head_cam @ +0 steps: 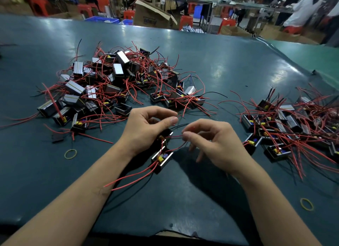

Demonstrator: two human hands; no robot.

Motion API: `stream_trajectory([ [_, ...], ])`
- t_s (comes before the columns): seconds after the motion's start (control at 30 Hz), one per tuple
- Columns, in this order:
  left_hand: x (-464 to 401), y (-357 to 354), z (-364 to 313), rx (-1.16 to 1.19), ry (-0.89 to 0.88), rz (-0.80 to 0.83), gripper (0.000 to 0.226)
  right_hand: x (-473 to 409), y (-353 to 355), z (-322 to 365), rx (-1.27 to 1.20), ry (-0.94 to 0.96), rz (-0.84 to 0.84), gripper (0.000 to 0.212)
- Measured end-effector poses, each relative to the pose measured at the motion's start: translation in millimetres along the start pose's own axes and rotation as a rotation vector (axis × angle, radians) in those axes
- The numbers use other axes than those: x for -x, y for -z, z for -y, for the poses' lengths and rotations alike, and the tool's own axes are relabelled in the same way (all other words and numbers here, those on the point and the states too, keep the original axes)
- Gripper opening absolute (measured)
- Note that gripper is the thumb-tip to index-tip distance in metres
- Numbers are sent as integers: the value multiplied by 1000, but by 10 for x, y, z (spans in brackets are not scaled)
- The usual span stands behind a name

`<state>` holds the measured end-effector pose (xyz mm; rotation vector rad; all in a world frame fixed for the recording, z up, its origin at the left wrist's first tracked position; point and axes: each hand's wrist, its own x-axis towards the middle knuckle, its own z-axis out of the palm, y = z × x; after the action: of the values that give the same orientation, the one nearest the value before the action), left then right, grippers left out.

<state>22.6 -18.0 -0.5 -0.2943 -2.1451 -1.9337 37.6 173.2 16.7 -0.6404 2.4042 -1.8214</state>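
Note:
A row of small black box modules (162, 158) with red and black wires hangs between my hands above the table's near middle. My left hand (146, 128) grips the upper end of that row, its thumb and forefinger raised and apart. My right hand (211, 141) pinches a red wire (176, 136) that runs from the modules, with its lower fingers spread loosely. The modules under my left palm are partly hidden.
A large tangled pile of modules (117, 84) with red wires lies at the back left, a second pile (286, 124) at the right. Two yellow rubber bands lie loose on the green table (229, 66): the left band (70, 153) and the right band (306, 204).

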Motion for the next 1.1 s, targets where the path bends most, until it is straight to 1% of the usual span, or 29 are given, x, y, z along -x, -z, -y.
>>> stream_trajectory([
  [0.07,13,-3,-6,-15,-7,36,11,-25,-6,-31,54,10,-120,9],
  [0.13,36,-34,-21,-40,-33,94,12,-46,-26,-46,55,14,-190,6],
  [0.23,45,-75,-12,-67,-73,119,7,-71,-68,-45,-42,-30,-210,6],
  [0.33,53,-89,-3,-68,-100,124,11,-91,-101,-42,-165,-71,-233,8],
  [0.47,71,-105,-12,-138,-162,119,13,-93,-124,-37,-212,-85,-249,9],
  [0.6,68,-97,3,-184,-169,63,10,-89,-112,-13,-238,-86,-248,10],
  [0.67,73,-99,8,-198,-176,52,8,-92,-98,1,-241,-67,-272,7],
  [0.83,94,-133,10,-104,-141,101,6,-106,-91,-4,-333,-88,-319,5],
  [1.0,79,-138,14,-61,-104,93,8,-138,-131,-30,-290,-44,-325,5],
  [1.03,75,-138,13,-38,-90,75,7,-145,-109,-35,-279,-40,-351,8],
  [1.1,62,-126,1,29,-49,32,5,-152,-3,-49,-218,-72,-464,15],
])
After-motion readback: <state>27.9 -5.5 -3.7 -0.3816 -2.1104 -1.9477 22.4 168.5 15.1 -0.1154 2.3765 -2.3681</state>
